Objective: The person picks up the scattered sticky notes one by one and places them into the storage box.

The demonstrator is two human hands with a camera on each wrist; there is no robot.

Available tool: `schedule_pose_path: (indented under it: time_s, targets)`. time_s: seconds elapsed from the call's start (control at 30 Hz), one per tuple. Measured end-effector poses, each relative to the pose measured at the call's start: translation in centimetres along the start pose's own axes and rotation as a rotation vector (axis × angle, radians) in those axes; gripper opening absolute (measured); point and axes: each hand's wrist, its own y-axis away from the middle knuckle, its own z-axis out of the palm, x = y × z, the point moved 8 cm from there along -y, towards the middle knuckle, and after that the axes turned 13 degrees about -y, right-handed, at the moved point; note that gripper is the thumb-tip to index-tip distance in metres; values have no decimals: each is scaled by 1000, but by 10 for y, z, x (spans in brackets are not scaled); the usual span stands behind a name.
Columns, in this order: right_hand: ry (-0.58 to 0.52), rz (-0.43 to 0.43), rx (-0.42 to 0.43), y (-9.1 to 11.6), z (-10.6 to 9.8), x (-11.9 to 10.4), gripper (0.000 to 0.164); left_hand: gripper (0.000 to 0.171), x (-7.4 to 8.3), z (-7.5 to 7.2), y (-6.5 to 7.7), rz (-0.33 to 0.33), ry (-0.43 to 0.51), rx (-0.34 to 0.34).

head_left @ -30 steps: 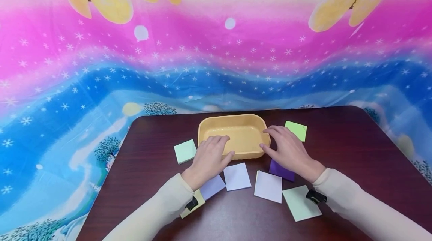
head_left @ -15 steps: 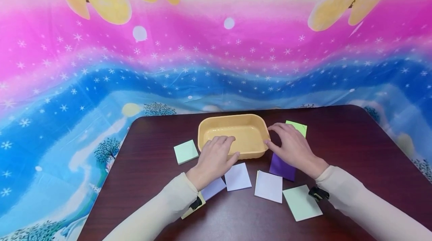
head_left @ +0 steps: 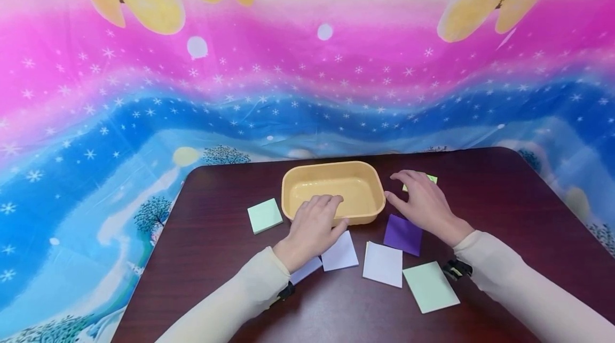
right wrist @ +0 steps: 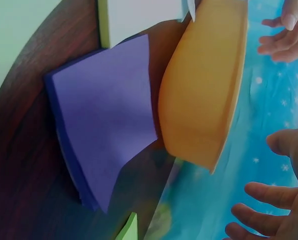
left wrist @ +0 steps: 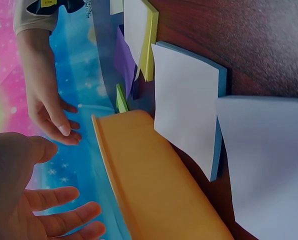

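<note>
A yellow plastic bin (head_left: 331, 171) stands at the back middle of the table, with nothing inside the part that shows. My left hand (head_left: 311, 230), fingers loosely spread, hovers over the bin's front left rim and hides part of it. Just off the bin's right end is my right hand (head_left: 424, 203), fingers relaxed and holding nothing. It partly covers a bright green note pad (head_left: 433, 178). Below that hand lies a purple note pad (head_left: 402, 234). Both wrist views show the hands apart, with the bin's side wall (left wrist: 149, 170) between them and the note pads.
Several square note pads lie around the bin: a pale green one (head_left: 265, 216) on the left, white ones (head_left: 383, 264) in front, a lavender one (head_left: 306, 271) partly under the left arm, and another pale green one (head_left: 431, 287) at front right. A patterned cloth (head_left: 307, 108) hangs behind the table.
Both hands have drifted right. The right hand has moved off the bin's right rim, uncovering the purple pad and covering more of the bright green one. The bin and pads stay in place.
</note>
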Motion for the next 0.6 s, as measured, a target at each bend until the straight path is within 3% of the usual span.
schedule_pose_path:
  time_s: [0.27,0.6]
  targets:
    - [3,41,-6,-3,2,17,47,43,10,2,-2,26,-19,25]
    - [4,89,-26,-8,6,43,48,44,17,5,-2,35,-37,-5]
